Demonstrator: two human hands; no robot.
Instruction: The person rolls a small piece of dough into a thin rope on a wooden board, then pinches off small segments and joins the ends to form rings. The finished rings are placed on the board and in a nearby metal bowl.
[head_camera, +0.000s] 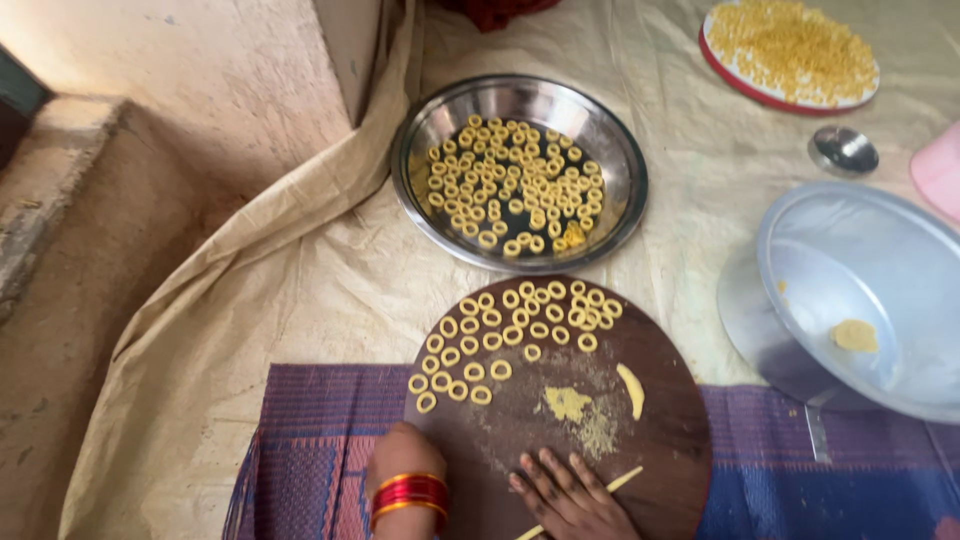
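Purple woven mat (320, 440) and cream cloth (300, 280) cover the floor. Nearest, the right hand (570, 495) presses flat, fingers spread, on a thin yellow dough strand (620, 482) atop a round dark wooden board (660, 420); the left hand (400, 455), wearing red bangles (410, 492), grips the board's left edge. Small dough rings (500, 330) line the board's far side; beyond sits a round steel plate (620, 170) holding more.

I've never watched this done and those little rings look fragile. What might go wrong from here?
Three things, I'd guess. The dough strip under the right hand is very thin, so it could snap. The dough rings on the round wooden board lie packed together, some touching, so they may stick or get squashed. The left hand rests on the board's edge close to the nearest rings and could knock them.
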